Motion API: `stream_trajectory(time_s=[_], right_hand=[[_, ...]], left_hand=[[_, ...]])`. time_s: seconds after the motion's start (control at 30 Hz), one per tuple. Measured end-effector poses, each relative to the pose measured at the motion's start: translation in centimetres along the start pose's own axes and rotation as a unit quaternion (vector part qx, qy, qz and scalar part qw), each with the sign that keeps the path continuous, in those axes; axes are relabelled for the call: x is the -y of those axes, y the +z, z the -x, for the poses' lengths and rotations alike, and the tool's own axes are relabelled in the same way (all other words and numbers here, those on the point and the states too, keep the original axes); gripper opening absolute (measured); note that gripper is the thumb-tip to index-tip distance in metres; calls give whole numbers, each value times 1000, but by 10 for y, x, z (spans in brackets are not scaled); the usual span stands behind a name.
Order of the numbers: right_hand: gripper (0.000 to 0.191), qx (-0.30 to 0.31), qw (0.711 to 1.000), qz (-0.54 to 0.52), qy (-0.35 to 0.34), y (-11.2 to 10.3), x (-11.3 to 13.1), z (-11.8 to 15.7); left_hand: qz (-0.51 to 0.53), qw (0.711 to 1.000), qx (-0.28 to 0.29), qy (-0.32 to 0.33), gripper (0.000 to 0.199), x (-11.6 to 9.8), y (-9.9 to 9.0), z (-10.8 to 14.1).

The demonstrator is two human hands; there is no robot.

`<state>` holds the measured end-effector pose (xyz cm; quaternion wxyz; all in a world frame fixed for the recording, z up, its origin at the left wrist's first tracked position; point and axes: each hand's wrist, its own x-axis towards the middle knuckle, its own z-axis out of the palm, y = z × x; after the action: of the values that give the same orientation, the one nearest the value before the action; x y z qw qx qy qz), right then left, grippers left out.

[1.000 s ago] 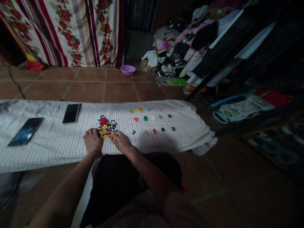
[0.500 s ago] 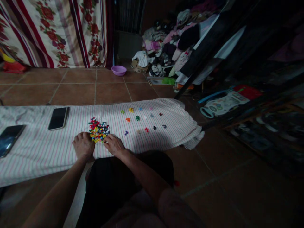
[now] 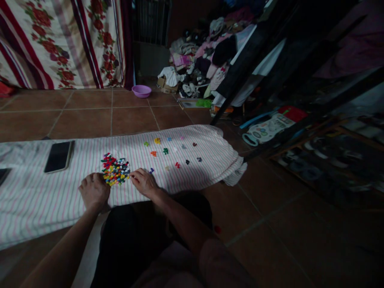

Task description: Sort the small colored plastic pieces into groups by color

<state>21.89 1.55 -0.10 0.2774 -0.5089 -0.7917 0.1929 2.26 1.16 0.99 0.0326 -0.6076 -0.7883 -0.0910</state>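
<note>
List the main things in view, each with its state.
Colourful pile, heaped, colours mixed.
Small clusters, set apart by colour.
Left hand, palm down beside the pile.
Right hand, fingers bent at the pile's right edge.
Phone, flat, screen dark.
Striped cloth, spread, right end rumpled.
Purple basin, upright.

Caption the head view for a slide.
Left hand and right hand flank a multicoloured pile of small pieces beside single-colour clusters.

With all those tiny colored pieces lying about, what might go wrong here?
The right hand is close to the dark blue pieces and might knock them. The left hand, beside the mixed pile, could nudge pieces loose. The striped cloth is bunched at its right end; a tug might disturb the small clusters.
</note>
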Motion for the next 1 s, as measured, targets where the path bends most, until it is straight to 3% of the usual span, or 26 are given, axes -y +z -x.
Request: stream_trajectory(time_s=[0.43, 0.7, 0.87, 1.0], right_hand=[[20, -74, 997, -19, 9, -35, -42, 4], [19, -246, 963, -50, 98, -95, -125, 2], [22, -288, 935, -11, 207, -132, -181, 13], [24, -303, 919, 8, 254, -150, -215, 20]], left_hand=[[4, 1000, 17, 4, 37, -5, -11, 2], [5, 1000, 26, -5, 37, -6, -11, 1], [-1, 999, 42, -14, 37, -8, -12, 0], [5, 1000, 29, -2, 36, -7, -11, 1]])
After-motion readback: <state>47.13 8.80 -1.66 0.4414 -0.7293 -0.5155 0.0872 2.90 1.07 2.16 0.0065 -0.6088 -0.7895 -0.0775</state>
